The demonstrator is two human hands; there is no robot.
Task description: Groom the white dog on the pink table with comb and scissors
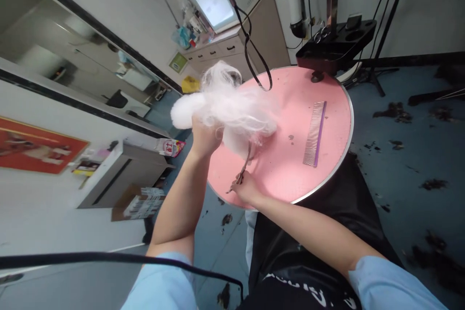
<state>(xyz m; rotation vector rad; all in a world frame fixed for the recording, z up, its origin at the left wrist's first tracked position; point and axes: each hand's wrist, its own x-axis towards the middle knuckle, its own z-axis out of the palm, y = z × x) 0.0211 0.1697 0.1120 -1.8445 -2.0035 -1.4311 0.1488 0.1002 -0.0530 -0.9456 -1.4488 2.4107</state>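
Note:
A white fluffy furry form point(236, 106) with long loose hair stands over the left part of a round pink table point(279, 174). Its kind cannot be made out; a smooth rounded white part sticks out at its left. My left hand point(207, 136) is closed around the near side of it, with fingers partly buried in the fur. My right hand point(247, 189) is closed on the handles of a pair of scissors point(244, 167). The blades point up at the lower edge of the fur. A metal comb point(314, 134) with a purple spine lies on the table to the right.
A black looped strap point(250, 43) hangs above the table's back. Clamped at the far edge is a black tool tray point(336, 46) with more scissors. Dark hair clumps point(394, 112) lie on the blue floor. A black cable point(119, 257) crosses in front, lower left.

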